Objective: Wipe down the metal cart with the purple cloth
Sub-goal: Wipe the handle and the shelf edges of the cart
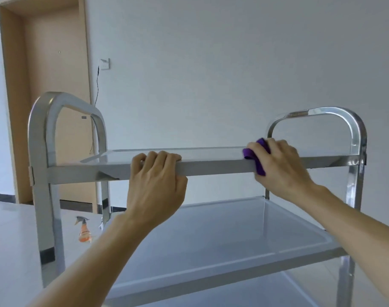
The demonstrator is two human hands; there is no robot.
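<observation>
Nowhere legible writing: purple cloth (258, 157), cart (211, 167).

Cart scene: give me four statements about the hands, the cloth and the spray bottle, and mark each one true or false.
1. The right hand holds the purple cloth against the front edge of the cart's top shelf. True.
2. The left hand is off the cart. False: it grips the top shelf's front edge.
3. The orange spray bottle stands on the middle shelf. False: it is on the floor.
4. The middle shelf holds nothing. True.
</observation>
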